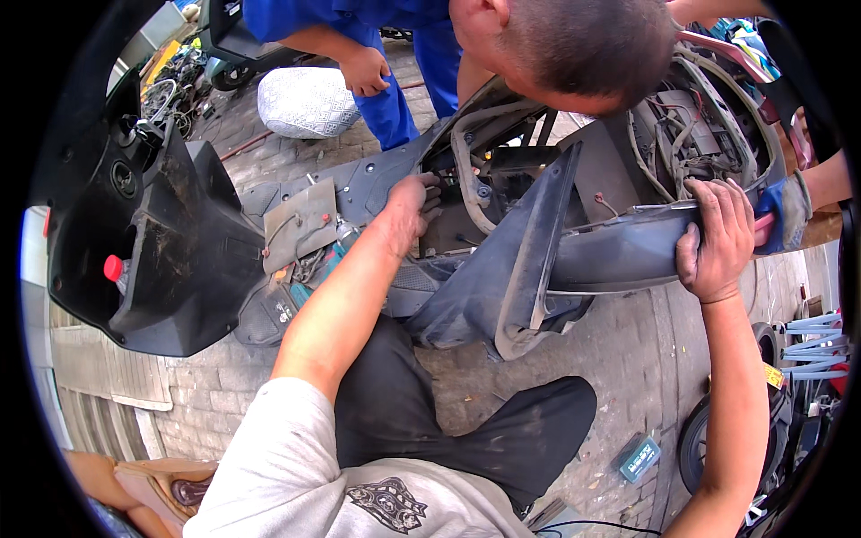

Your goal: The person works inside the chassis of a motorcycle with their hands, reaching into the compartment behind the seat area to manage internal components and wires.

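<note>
A partly stripped scooter lies across the view, its dark floorboard (363, 184) to the left and its exposed rear to the right. At the front of the under-seat opening is my left hand (413, 204), fingers loosely bent and apart, with nothing visible in them. My right hand (722, 235) grips the dark grey side panel (619, 251) near its rear end, thumb below and fingers over the top. The panel's wide triangular front part (493, 269) stands out from the body. Wires and frame tubes (695, 125) show inside the rear.
A person in blue (386, 99) leans over the scooter's far side. At the right, another gloved hand (787, 215) is by the panel's end. Several tools and a flat brown piece (300, 224) lie on the floorboard. A teal box (639, 457) and a wheel (700, 439) are on the paving.
</note>
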Demonstrator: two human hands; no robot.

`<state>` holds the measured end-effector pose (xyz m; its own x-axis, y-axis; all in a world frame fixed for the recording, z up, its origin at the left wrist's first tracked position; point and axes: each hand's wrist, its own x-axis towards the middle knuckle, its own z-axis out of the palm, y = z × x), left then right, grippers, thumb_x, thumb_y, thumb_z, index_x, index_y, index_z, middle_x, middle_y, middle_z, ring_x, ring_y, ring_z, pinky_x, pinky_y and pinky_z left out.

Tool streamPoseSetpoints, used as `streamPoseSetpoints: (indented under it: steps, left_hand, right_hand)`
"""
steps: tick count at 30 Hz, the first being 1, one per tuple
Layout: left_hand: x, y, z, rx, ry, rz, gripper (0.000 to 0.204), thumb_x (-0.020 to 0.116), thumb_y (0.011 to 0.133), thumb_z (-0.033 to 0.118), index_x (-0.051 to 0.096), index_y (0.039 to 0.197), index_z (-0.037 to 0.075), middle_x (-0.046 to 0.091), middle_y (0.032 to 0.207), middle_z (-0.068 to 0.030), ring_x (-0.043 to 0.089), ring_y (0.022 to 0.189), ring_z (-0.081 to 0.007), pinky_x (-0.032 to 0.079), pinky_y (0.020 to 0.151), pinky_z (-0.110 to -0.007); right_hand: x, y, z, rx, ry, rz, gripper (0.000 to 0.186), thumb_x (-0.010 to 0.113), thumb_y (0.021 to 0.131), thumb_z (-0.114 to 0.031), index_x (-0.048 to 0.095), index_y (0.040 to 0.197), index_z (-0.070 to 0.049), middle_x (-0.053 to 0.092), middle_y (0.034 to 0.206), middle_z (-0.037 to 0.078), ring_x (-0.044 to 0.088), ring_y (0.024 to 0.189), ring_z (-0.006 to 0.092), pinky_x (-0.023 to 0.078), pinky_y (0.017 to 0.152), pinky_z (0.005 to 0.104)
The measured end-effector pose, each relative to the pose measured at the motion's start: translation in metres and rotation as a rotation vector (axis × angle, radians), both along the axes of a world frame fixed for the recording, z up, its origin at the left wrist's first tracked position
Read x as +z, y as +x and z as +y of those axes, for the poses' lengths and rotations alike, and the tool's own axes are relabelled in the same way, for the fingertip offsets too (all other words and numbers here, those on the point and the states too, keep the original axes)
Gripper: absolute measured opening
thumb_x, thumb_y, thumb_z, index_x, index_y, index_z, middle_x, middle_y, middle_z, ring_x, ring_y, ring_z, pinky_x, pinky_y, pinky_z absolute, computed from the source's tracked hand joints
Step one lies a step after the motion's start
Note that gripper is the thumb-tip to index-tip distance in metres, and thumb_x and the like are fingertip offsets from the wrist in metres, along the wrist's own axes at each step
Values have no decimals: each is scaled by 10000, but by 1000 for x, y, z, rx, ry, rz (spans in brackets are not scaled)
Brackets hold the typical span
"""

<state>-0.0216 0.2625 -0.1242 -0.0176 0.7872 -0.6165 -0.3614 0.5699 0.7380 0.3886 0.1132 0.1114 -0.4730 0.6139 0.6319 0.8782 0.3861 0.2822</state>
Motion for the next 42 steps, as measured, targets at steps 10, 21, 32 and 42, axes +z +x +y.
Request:
streamPoseSetpoints:
  steps: [10,21,32,42]
  left_hand:
    - [4,12,-79,242,111,-63,213,583,1065,278,646,1064,75,705,1006,-62,672,911,-179,564,871,-362]
    - [-26,14,-64,-307,329,436,283,643,1019,289,733,1042,21,725,980,-69,654,929,-196,508,842,-346]
    - [-24,23,-71,-441,338,639,332,654,1001,326,714,993,0,716,943,-117,643,899,-231,490,836,-363]
    - [-26,21,-71,-500,317,652,412,624,982,392,747,1113,22,740,1175,-208,674,1153,-383,505,977,-438]
  right_hand:
    - [-2,-3,-1,-14,4,-44,557,532,754,-229,648,1265,-41,665,1158,163,617,1154,367,407,1155,510]
    - [-1,-4,0,-27,-23,-44,553,522,766,-242,643,1259,-23,651,1153,189,613,1144,396,401,1157,537]
    - [0,-7,1,-35,-51,-73,555,519,770,-254,641,1255,-13,641,1169,203,602,1169,408,392,1164,542]
    - [0,-7,1,-28,-51,-53,548,521,765,-248,644,1242,-8,648,1153,198,611,1146,404,401,1154,535]
